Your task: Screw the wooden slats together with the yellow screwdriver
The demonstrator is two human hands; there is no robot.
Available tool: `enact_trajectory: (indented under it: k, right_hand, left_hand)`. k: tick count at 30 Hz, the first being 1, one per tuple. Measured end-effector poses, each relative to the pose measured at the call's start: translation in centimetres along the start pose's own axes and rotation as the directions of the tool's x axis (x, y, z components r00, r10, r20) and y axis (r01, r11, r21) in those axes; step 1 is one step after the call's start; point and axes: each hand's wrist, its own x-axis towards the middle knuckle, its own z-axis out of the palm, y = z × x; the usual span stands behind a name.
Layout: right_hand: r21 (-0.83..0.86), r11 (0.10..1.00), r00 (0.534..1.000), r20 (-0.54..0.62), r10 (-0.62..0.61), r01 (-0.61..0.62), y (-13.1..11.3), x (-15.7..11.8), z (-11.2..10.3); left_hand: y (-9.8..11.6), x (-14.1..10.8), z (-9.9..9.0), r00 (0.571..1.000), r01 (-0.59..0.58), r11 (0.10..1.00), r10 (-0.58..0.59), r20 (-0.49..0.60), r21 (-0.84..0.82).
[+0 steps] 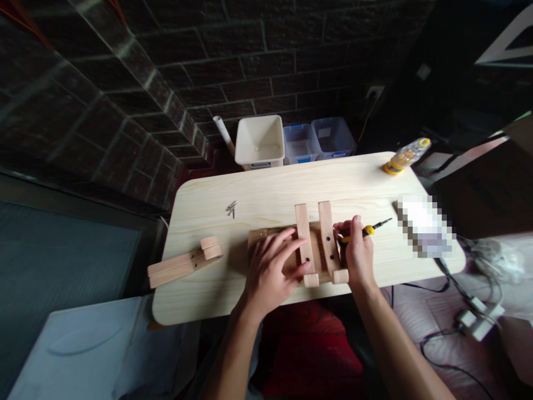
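Observation:
On the table, a brown block (278, 233) lies under two wooden hook-shaped pieces, the left hook (303, 225) and the right hook (326, 222), side by side. Both have dark holes and a curled end toward me. My left hand (270, 269) rests over the block with its fingers spread, index fingertip and thumb touching the left hook. Beside the right hook, my right hand (358, 253) is closed around a screwdriver (370, 230) with a yellow and black handle, its tip pointing right. Some of its fingers are hidden behind the hand.
More wooden hooks (179, 265) lie at the table's left end. Several screws (232, 209) are scattered farther back. A clear bottle with a yellow cap (406, 156) stands at the back right, near a blurred-out object (425, 225). Beyond the table are a white bin (260, 139) and clear boxes (300, 143).

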Motion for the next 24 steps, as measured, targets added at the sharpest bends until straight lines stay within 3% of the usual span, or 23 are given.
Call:
enact_trajectory:
  k: [7,18,21,24]
  right_hand:
    - [-0.041,0.999,0.999,0.006,-0.036,0.036,0.10,0.11,0.05]
    - [-0.025,0.998,0.999,0.000,-0.050,0.050,0.41,0.35,-0.11]
    - [-0.011,0.997,0.997,-0.017,-0.081,0.081,0.40,0.44,-0.30]
    - [0.006,0.992,0.992,-0.026,-0.122,0.123,0.26,0.55,-0.54]
  left_hand:
    - [-0.06,-0.09,0.10,1.000,0.015,1.000,-0.015,0.015,-0.004]
    - [-0.08,-0.43,-0.04,0.998,0.026,0.995,-0.032,-0.058,-0.094]
    - [-0.16,-0.48,0.12,0.995,0.036,0.984,-0.052,-0.090,-0.176]
    - [-0.32,-0.38,0.03,0.967,0.069,0.919,-0.157,-0.201,-0.387]
